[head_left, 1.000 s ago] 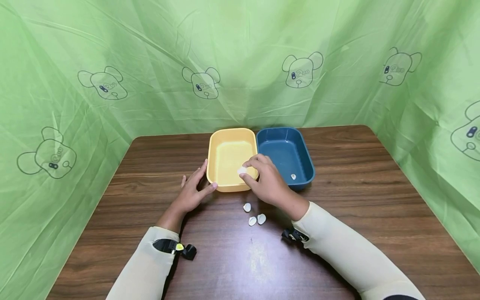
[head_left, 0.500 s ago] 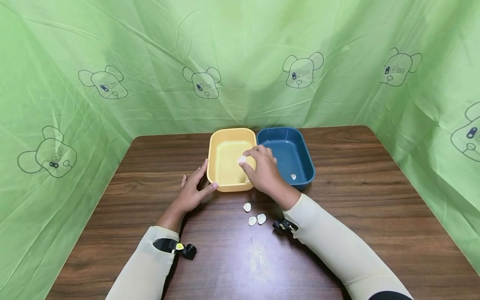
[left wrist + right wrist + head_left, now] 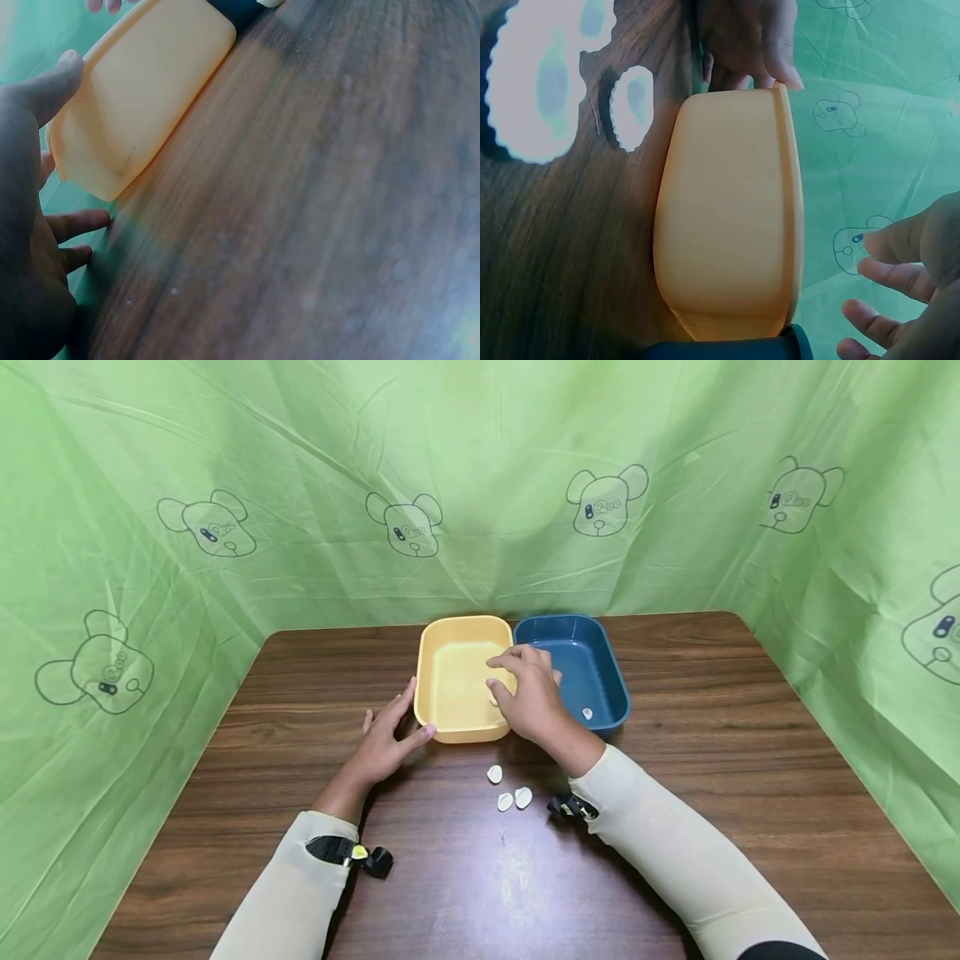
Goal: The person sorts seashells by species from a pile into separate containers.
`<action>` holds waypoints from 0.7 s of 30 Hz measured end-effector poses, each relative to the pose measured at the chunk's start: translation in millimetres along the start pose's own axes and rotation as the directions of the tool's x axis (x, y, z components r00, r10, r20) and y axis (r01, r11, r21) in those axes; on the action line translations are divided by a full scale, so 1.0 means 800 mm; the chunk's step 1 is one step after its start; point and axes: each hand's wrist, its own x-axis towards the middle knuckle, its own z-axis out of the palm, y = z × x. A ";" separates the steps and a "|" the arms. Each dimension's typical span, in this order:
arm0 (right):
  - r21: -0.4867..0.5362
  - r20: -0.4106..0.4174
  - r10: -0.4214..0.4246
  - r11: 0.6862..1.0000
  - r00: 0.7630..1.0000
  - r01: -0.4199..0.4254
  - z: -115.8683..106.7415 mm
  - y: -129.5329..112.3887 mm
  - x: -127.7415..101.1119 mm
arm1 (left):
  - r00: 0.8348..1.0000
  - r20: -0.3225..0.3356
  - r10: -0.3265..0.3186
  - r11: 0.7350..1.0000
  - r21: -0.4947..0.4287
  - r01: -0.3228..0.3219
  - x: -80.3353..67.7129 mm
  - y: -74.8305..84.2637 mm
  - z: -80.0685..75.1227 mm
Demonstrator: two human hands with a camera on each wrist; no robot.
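Hovering above the yellow tray (image 3: 457, 681), the right hand (image 3: 528, 697) has loosened fingers, holding nothing; a small white shell (image 3: 493, 701) lies in the tray beneath it. Left hand (image 3: 384, 743) rests flat against the tray's near left corner, fingers straight. Three more shells (image 3: 508, 790) lie on the worktop (image 3: 750, 760) just before the tray.

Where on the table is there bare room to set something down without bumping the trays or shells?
Bare wood lies right of the blue tray, left of the left hand, and along the near edge. Crowded: the middle, where three shells lie between both hands before the yellow tray.
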 end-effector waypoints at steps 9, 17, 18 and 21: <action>0.008 0.016 -0.016 1.000 1.000 0.016 -0.013 -0.003 -0.008 | 0.999 -0.032 0.033 0.999 -0.020 -0.033 -0.001 -0.007 0.004; 0.023 0.047 -0.048 0.999 0.998 0.047 -0.018 -0.008 -0.021 | 1.000 0.010 -0.021 1.000 0.016 0.021 -0.001 0.002 -0.001; 0.026 0.051 -0.054 0.998 0.997 0.053 -0.019 -0.008 -0.022 | 1.000 0.014 -0.025 0.999 0.022 0.025 -0.001 0.003 -0.001; 0.041 0.053 -0.076 0.996 0.996 0.074 -0.021 -0.010 -0.026 | 0.999 0.016 -0.033 0.999 0.017 0.032 0.002 -0.005 0.001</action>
